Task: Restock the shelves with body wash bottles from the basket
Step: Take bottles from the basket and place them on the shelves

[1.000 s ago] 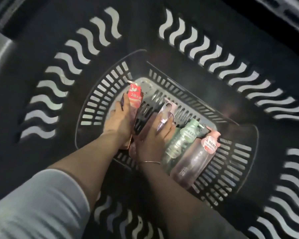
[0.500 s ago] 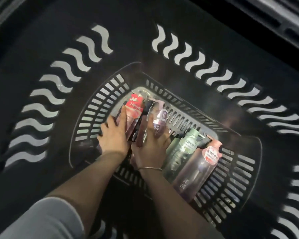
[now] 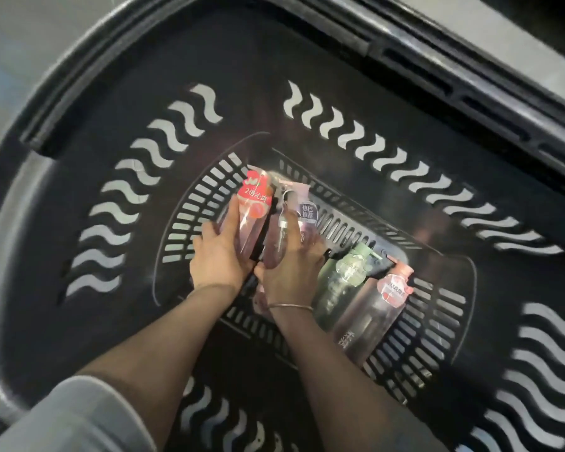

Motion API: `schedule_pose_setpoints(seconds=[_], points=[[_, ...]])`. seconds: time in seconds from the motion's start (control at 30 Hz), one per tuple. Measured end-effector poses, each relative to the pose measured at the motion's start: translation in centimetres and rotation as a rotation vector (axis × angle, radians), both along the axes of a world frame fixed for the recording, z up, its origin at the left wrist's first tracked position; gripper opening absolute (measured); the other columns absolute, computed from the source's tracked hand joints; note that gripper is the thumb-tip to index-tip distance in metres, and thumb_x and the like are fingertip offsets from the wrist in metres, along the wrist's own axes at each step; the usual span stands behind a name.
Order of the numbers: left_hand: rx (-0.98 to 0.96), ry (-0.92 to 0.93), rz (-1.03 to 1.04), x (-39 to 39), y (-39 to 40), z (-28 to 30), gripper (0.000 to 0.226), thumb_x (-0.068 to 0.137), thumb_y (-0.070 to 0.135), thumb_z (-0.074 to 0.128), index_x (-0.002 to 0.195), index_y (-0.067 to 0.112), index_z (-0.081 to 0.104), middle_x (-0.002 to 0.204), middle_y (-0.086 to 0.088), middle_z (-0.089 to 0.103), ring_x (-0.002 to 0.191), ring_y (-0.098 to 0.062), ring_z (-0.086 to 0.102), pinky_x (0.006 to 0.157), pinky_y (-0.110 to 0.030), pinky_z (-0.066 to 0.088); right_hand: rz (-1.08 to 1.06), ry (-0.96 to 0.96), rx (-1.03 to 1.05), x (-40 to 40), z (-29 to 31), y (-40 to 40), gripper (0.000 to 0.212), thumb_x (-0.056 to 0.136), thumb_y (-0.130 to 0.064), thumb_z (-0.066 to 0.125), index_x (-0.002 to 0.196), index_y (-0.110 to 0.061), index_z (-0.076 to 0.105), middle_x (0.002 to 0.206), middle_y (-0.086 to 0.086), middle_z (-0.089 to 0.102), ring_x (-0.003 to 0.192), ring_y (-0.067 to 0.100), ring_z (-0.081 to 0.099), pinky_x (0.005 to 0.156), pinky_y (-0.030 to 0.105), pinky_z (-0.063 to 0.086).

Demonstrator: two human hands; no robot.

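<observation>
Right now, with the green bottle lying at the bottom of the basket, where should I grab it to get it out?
Grab the green bottle around its wide middle, coming straight down from above. It lies on its side on the basket floor, pump end pointing away, snug against the pink-capped bottle on one side and close to the right hand on the other, so the top is probably the easiest side for fingers to reach.

My two hands fill the left end of the basket floor, with the pink bottle and the clear pump bottle between them. Toward the right end the green bottle and the red-capped bottle lie side by side, blocking it. The slotted strip along the far wall is bare.
</observation>
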State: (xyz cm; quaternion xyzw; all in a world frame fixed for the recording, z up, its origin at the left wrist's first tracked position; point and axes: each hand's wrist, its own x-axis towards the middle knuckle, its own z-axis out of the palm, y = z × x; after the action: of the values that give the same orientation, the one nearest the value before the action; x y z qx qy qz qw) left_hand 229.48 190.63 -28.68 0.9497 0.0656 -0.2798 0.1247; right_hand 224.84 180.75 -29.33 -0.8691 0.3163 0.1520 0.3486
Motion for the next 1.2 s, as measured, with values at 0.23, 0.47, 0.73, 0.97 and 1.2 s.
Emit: schedule_pose_setpoints(seconds=[0.23,0.47,0.73,0.97,1.2], points=[[-0.085,-0.073,0.092,-2.1,-0.5,10.4,0.107,0.072,0.038,0.076,0.147,0.049,0.001,0.117,-0.008,0.041,0.108,-0.032,0.048,0.078,-0.047,0.048,-0.003,-0.159,0.023,-0.6,10.2,-1.9,0.113,0.059,-0.024,0.081,0.140,-0.059,0.011,0.143,0.012,0.024,0.121,0.031,0.044,0.086,0.037,0.052],[-0.171,-0.226,0.134,-3.6,-1.9,26.4,0.113,0.070,0.040,0.079,0.143,0.056,-0.006,0.115,-0.003,0.043,0.102,-0.025,0.051,0.072,-0.047,0.051,-0.006,-0.412,-0.159,-1.6,26.7,-4.3,0.109,0.050,-0.017,0.085,0.143,-0.037,0.030,0.129,0.016,0.044,0.114,0.029,0.049,0.092,0.028,0.045],[-0.331,-0.533,0.207,-1.3,-5.6,48.0,0.115,0.065,0.031,0.082,0.144,0.055,0.001,0.114,-0.005,0.044,0.102,-0.029,0.053,0.078,-0.046,0.049,0.076,-0.569,-0.154,0.2,48.2,-8.5,0.109,0.053,-0.019,0.085,0.139,-0.044,0.022,0.136,0.012,0.034,0.121,0.031,0.042,0.092,0.040,0.049],[-0.364,-0.782,0.248,-1.1,-10.8,66.0,0.117,0.064,0.034,0.083,0.145,0.053,0.001,0.117,-0.002,0.043,0.106,-0.024,0.051,0.076,-0.043,0.049,0.007,-0.786,-0.179,0.3,66.0,-13.2,0.100,0.057,-0.017,0.081,0.137,-0.047,0.030,0.140,0.009,0.037,0.126,0.026,0.042,0.093,0.029,0.043],[-0.457,-0.990,0.233,-4.1,-16.1,79.9,0.116,0.063,0.037,0.083,0.143,0.056,0.001,0.118,-0.005,0.045,0.109,-0.025,0.051,0.071,-0.041,0.046,0.036,-0.945,-0.244,-2.9,80.7,-18.6,0.101,0.059,-0.022,0.082,0.136,-0.053,0.023,0.143,0.006,0.030,0.131,0.022,0.033,0.092,0.037,0.047]])
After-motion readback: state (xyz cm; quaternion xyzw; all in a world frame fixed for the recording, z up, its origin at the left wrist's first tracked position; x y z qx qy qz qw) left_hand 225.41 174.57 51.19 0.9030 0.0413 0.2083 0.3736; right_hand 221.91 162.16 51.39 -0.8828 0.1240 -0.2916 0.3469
